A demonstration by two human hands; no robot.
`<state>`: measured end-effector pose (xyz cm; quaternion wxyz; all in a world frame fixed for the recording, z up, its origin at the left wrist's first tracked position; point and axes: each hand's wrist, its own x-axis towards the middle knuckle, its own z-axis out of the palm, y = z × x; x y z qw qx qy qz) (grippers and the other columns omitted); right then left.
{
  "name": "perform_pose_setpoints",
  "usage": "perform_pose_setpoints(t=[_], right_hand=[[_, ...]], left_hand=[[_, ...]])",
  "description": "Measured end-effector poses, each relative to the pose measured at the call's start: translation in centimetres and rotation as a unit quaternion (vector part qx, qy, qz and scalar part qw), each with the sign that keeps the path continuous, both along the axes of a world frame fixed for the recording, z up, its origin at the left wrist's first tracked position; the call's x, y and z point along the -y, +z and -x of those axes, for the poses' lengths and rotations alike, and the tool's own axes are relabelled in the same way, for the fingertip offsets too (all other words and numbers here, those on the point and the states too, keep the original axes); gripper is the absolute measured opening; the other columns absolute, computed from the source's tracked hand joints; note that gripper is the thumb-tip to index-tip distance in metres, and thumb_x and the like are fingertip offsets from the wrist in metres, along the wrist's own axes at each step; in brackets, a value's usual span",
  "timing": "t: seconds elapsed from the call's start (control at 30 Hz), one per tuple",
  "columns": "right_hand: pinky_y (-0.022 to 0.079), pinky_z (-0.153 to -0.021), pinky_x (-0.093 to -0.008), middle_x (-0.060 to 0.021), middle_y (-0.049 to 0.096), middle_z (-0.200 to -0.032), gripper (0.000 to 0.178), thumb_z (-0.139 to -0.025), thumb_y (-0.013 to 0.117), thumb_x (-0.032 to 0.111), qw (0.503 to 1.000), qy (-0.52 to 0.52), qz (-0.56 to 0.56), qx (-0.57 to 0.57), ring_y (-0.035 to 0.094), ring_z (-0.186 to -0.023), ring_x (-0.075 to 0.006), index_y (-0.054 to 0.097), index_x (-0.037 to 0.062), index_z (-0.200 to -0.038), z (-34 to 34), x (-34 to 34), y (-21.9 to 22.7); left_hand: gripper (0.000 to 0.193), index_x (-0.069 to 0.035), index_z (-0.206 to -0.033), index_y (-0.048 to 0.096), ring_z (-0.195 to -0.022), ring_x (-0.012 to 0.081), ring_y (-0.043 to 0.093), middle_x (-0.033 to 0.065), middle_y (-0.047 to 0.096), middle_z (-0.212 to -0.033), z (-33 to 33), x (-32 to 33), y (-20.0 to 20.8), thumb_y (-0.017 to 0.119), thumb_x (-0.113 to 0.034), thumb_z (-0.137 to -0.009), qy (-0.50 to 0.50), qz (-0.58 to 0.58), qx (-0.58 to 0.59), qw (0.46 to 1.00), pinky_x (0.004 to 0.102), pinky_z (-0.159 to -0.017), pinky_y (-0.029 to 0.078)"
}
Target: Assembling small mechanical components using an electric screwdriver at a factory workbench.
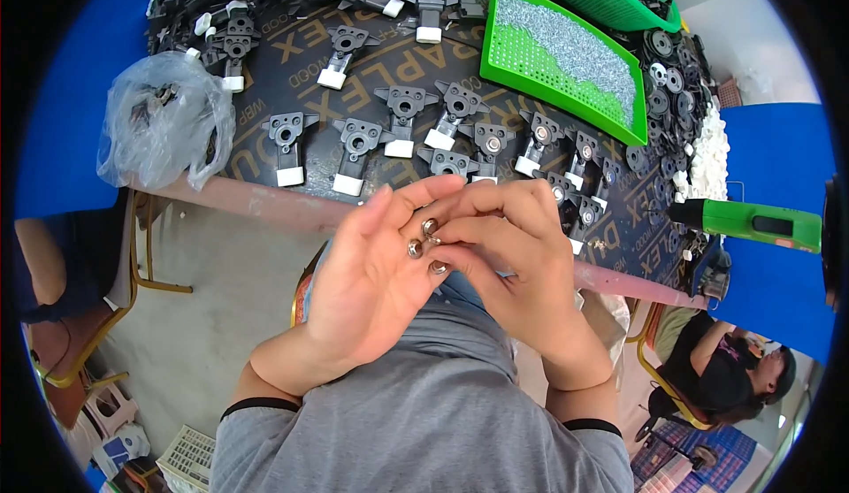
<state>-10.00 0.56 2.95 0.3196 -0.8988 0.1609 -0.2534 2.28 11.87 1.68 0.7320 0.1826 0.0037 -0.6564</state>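
My left hand [358, 276] is turned palm up and cupped, holding a few small round shiny metal parts [415, 248] near the base of its fingers. Thumb and fingertips of my right hand [526, 254] pinch at one of these parts over the left palm. Just beyond my hands, black plastic brackets with white ends [361, 139] lie in loose rows on the dark table [389, 60]. Those on the left show open round holes. Several toward the right, such as one bracket [543, 130], have a shiny metal piece in the hole.
A green tray [562, 108] of small silvery pieces stands at the back right, below a green basket [610, 2]. More brackets pile up at the far left, near a clear plastic bag [168, 122]. A green power tool [761, 223] is at right. Another person [725, 365] sits lower right.
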Motion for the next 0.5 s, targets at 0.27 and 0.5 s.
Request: perform_pose_setpoints(t=[0.27, 0.5], right_hand=[[0.041, -0.076, -0.0310, -0.0001, 0.066, -0.091, 0.022, -0.068, 0.082, 0.006, 0.997, -0.009, 0.020, 0.071, 0.054, -0.081, -0.0189, 0.075, 0.0120, -0.088, 1.4, -0.9, 0.0], [0.041, -0.074, -0.0309, 0.0011, 0.066, -0.093, 0.029, -0.064, 0.084, 0.007, 0.983, -0.041, 0.149, 0.100, 0.053, -0.081, -0.0175, 0.075, 0.0143, -0.090, 2.7, -1.4, -0.3]], left_hand=[[0.033, -0.002, -0.131, 0.050, -0.118, 0.0158, 0.054, 0.0096, 0.058, -0.127, 1.0, -2.1, -0.9, 0.046, -0.019, -0.104, -0.010, -0.025, 0.053, 0.998, 0.0353, -0.105, 0.042], [0.027, -0.002, -0.124, 0.057, -0.115, 0.0157, 0.056, 0.0072, 0.061, -0.118, 1.9, -2.4, -1.3, 0.055, -0.012, -0.099, -0.023, -0.016, 0.062, 0.998, 0.0347, -0.105, 0.044]])
